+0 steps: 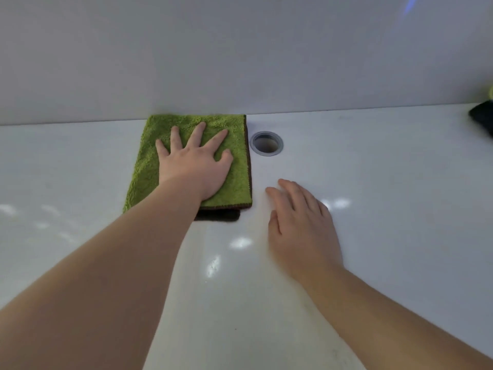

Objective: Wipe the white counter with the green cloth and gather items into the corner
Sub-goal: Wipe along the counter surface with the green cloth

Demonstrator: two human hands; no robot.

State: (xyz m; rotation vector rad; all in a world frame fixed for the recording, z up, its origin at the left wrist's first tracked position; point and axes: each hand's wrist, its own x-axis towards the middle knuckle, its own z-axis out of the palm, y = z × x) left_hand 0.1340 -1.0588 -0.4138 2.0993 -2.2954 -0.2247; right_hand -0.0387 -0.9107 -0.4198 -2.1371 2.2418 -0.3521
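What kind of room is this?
Probably a kitchen or bathroom: a glossy white counter meets a plain wall, a round ringed hole is cut into it, and the left hand presses a green cloth flat.

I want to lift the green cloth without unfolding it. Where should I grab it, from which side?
Probably pinch the near right corner of the green cloth, coming from the right with the right hand: both folded layers show there, the far edge meets the wall, and the left hand presses its middle.
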